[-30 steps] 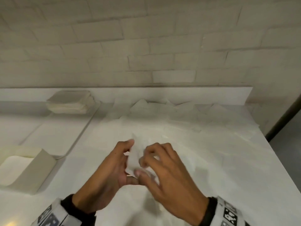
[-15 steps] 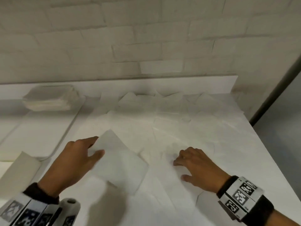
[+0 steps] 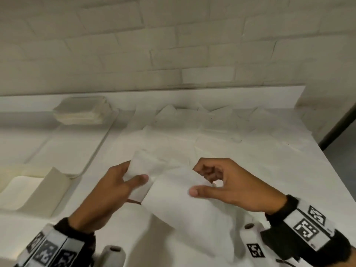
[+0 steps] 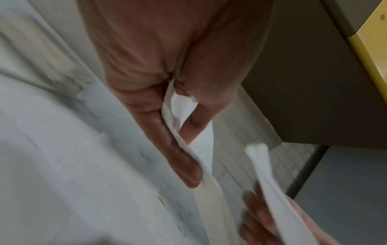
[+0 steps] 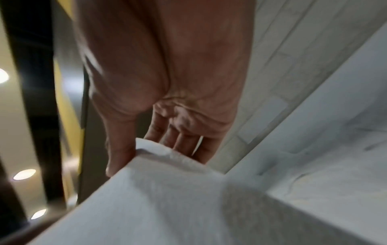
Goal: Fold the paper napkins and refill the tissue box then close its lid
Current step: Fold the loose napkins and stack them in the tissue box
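My left hand pinches a small folded white napkin between thumb and fingers, above the counter's middle. Just to its right, my right hand pinches the top edge of a larger white napkin sheet, which hangs down towards me and overlaps the folded one. The left wrist view shows the folded napkin squeezed under the thumb of the left hand. In the right wrist view, the thumb and fingers of the right hand clamp the sheet. The cream tissue box stands open at the left edge.
A stack of folded napkins sits at the back of a white tray on the left. Several loose napkins lie spread over the white counter towards the brick wall. The counter ends at the right, by a dark post.
My right hand lifted a napkin sheet off the counter and brought it left. My left hand rose and moved right with its folded napkin, so both hands now meet in the middle.
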`<state>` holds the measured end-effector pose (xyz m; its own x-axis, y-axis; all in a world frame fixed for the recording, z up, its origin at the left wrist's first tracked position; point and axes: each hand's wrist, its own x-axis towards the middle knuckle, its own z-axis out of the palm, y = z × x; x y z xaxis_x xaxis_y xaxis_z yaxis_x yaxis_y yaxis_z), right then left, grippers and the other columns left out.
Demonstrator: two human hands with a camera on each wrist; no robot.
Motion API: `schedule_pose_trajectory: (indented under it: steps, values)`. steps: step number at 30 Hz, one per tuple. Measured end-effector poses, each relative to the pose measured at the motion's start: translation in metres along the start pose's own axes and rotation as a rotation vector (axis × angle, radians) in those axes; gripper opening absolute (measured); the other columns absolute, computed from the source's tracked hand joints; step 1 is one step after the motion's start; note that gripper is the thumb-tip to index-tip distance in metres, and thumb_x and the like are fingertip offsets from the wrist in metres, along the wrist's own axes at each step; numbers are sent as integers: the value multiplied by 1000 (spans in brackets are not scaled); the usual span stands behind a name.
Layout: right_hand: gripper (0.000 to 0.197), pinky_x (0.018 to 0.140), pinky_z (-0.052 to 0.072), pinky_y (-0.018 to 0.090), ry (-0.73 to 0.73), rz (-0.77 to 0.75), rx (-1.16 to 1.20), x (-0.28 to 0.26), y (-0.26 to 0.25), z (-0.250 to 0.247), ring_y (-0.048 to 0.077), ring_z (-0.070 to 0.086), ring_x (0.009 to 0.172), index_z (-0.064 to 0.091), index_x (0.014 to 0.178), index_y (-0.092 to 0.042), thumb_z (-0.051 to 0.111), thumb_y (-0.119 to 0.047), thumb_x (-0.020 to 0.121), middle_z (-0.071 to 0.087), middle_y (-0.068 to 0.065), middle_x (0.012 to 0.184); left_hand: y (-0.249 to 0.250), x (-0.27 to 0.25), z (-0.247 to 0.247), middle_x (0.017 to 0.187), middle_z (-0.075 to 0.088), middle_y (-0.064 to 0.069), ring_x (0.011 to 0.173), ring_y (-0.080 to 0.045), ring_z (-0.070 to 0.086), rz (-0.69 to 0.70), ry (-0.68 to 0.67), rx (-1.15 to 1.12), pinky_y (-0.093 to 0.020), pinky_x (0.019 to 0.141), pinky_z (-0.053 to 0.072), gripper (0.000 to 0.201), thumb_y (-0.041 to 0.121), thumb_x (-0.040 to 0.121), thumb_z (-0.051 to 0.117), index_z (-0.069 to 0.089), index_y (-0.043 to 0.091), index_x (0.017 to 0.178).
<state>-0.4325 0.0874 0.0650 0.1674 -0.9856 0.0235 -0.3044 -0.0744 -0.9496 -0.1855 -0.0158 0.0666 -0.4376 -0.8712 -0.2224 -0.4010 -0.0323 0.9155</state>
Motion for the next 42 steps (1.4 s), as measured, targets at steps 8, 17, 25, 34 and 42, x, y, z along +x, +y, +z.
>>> schedule_pose_trajectory:
  steps: [8, 17, 25, 34, 42]
  values:
    - [21, 98, 43, 20, 104, -26, -73, 27, 26, 39, 5, 56, 114, 64, 89, -32, 77, -45, 79, 51, -17, 118, -1, -14, 16, 102, 73, -10, 83, -23, 65, -98, -137, -153, -35, 75, 51, 31, 37, 97, 51, 76, 19, 101]
    - [44, 78, 52, 24, 68, 35, 2, 52, 14, 65, 8, 67, 89, 46, 113, -33, 69, -54, 82, 66, -12, 103, -7, -21, -20, 100, 77, -5, 86, -19, 72, -53, -82, -34, -33, 70, 57, 19, 23, 101, 58, 75, 22, 108]
    - [27, 83, 58, 31, -298, 66, -23, 81, -10, 89, 10, 67, 102, 51, 124, -40, 57, -30, 99, 63, -27, 118, -10, -22, -118, 92, 79, -5, 74, -14, 72, -62, 148, -70, -26, 58, 56, 21, 13, 99, 55, 75, 17, 105]
    - [21, 70, 49, 27, -119, -97, -347, 233, -80, 217, 2, 57, 65, 46, 111, -35, 59, -34, 95, 68, -10, 102, -55, -32, -326, 88, 80, 8, 77, -11, 75, -7, 450, 369, -43, 81, 61, 9, 20, 92, 72, 75, 20, 100]
    - [36, 77, 22, 27, -198, -81, -877, 315, -100, 318, 19, 43, 92, 31, 134, -27, 41, -21, 100, 56, -3, 93, -131, 15, -407, 91, 70, 9, 72, -6, 61, 6, 389, 766, -10, 57, 40, 23, 23, 94, 67, 67, 25, 116]
